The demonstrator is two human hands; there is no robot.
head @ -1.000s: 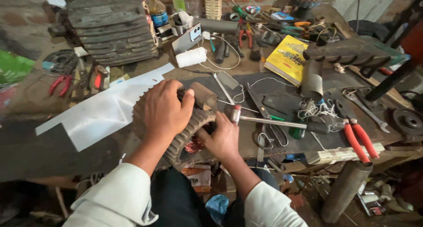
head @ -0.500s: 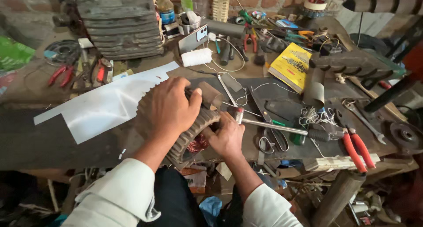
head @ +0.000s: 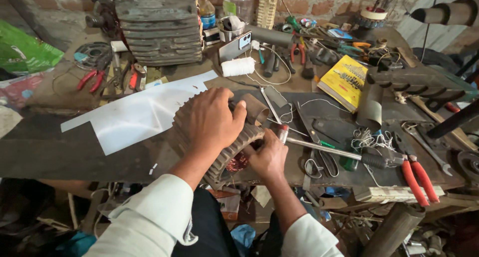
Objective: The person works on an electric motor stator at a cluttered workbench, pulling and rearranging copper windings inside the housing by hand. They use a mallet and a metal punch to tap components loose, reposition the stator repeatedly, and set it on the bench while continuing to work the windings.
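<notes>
A ribbed grey motor housing (head: 234, 150) lies on its side at the front edge of the dark workbench (head: 60, 147), with copper windings (head: 238, 162) showing in its open end. My left hand (head: 212, 118) is clamped over the top of the housing, fingers curled onto its far rim. My right hand (head: 269, 157) is at the open end, fingers tucked against the windings; what it grips is hidden. A brown tube-shaped piece (head: 255, 107) sits just beyond my left fingers.
A white cut sheet (head: 134, 115) lies left of the housing. Right of it are a long screwdriver (head: 329, 150), scissors (head: 319, 162), red-handled pliers (head: 419, 177), a yellow book (head: 344, 80) and loose wire. A large ribbed motor (head: 157, 22), thread spool (head: 238, 66) and phone (head: 234, 46) stand behind.
Both hands stay on the housing with only slight shifts; the view has drifted a little, so the bench sits differently in frame.
</notes>
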